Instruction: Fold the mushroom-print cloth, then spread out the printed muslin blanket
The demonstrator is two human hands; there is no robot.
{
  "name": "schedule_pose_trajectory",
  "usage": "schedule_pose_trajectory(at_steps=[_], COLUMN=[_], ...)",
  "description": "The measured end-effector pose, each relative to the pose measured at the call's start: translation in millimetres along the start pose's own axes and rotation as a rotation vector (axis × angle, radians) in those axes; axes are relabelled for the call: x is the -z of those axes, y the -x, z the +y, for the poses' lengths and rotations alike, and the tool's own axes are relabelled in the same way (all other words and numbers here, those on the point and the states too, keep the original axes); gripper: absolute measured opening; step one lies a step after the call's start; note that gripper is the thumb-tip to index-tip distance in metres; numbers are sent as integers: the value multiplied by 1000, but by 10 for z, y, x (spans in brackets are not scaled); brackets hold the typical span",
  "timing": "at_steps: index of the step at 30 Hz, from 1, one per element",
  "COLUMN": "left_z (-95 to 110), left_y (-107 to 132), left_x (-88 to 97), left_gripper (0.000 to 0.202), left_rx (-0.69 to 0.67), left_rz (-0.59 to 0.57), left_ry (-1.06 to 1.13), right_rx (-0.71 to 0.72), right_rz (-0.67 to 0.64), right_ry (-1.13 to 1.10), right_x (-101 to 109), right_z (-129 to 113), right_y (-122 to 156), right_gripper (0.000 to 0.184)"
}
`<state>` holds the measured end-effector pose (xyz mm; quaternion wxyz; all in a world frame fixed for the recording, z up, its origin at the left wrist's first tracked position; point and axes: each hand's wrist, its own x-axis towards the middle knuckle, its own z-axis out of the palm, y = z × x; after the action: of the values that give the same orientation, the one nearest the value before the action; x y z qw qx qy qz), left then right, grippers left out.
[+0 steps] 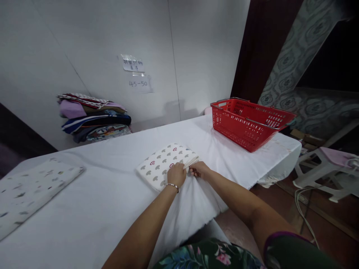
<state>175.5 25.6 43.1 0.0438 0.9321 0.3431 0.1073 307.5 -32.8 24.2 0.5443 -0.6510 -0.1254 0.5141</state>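
A folded white cloth printed with grey and red mushroom-like shapes lies at the middle of the white-covered table. My left hand, with a bracelet at its wrist, is closed on the cloth's near right part. Just right of it, my right hand pinches the layered right end of the same cloth, its fingers curled and partly hidden. The gathered layers rise a little between both hands. Under my hands the white table cover is wrinkled.
Another folded white printed cloth lies at the table's left. A red basket with metal handles stands at the back right. Beyond the far left edge is a stack of folded fabrics. A white stool stands at right.
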Motion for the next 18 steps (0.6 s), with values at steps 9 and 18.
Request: schedule_pose_trajectory(at_steps=[9,18], left_z=[31,92], left_y=[8,70], left_x=[30,29], left_gripper=[23,25], left_rx=[12,-50], left_rz=[-37,-26], left_ry=[-18,-93], right_rx=[58,113], right_rz=[-16,-65], right_ry=[-73,-110], right_x=[-2,25], right_z=[32,72], right_y=[73,87], right_gripper=[10,11])
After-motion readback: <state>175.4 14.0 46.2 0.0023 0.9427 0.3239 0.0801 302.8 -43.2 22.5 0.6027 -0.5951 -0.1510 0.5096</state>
